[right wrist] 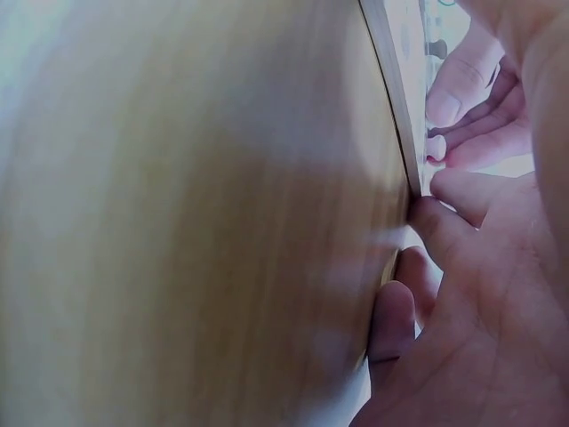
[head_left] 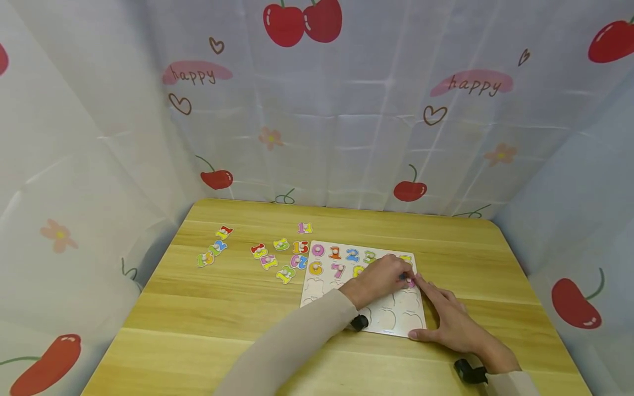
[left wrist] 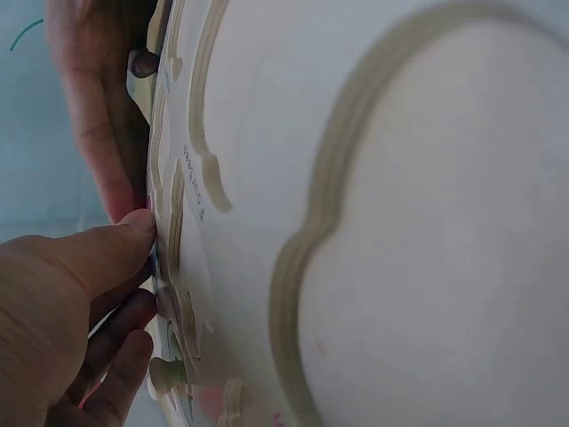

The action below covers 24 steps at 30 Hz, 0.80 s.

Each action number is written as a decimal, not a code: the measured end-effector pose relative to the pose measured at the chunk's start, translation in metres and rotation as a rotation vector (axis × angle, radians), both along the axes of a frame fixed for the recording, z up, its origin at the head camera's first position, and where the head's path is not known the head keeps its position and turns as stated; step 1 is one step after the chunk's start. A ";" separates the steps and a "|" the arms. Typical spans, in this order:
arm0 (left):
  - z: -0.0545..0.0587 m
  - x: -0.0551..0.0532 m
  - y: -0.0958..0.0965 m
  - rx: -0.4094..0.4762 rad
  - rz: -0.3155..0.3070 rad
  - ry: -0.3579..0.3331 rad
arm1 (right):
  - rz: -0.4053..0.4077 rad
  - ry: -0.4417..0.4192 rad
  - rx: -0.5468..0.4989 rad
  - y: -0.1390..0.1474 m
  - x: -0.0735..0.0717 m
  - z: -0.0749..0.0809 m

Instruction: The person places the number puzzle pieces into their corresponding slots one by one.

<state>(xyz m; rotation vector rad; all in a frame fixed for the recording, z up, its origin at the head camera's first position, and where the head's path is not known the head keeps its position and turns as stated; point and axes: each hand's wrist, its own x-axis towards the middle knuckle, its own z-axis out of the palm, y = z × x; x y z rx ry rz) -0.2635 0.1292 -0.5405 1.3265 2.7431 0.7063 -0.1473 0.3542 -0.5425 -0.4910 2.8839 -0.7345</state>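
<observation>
My left hand point(head_left: 381, 278) reaches over the white number puzzle board point(head_left: 388, 319). Its thumb and fingers pinch a blue-and-pink number piece point(head_left: 411, 282) at the board's right side, mostly covered by the fingers. In the right wrist view a pink knob point(right wrist: 436, 148) shows beside those fingers. My right hand point(head_left: 453, 324) lies along the board's right edge, fingers extended near the piece and thumb at the lower right corner. Coloured number pieces, such as the purple zero point(head_left: 318, 251) and pink seven point(head_left: 338, 270), sit in the upper two rows; bare recesses show below.
Several loose number pieces lie left of the board, among them the red-and-orange fifteen point(head_left: 300, 247) and a green-and-yellow piece point(head_left: 285, 274). A blue-and-yellow twelve point(head_left: 218, 247) lies farther left. A cherry-print curtain point(head_left: 346, 137) surrounds the wooden table point(head_left: 223, 324).
</observation>
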 end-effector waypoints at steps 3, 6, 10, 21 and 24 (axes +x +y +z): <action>0.000 0.001 -0.001 -0.005 0.015 0.002 | 0.002 -0.002 -0.007 0.000 -0.001 0.000; 0.000 0.001 -0.003 -0.016 0.023 0.017 | 0.003 -0.007 -0.013 0.000 -0.002 0.000; 0.000 0.001 -0.006 -0.040 0.032 0.036 | 0.004 -0.013 -0.015 0.000 -0.002 0.000; 0.011 0.009 -0.030 -0.037 0.061 0.033 | 0.009 -0.018 -0.011 0.000 -0.002 0.000; 0.015 0.010 -0.040 -0.028 0.072 0.053 | 0.008 -0.019 -0.013 0.000 -0.002 0.000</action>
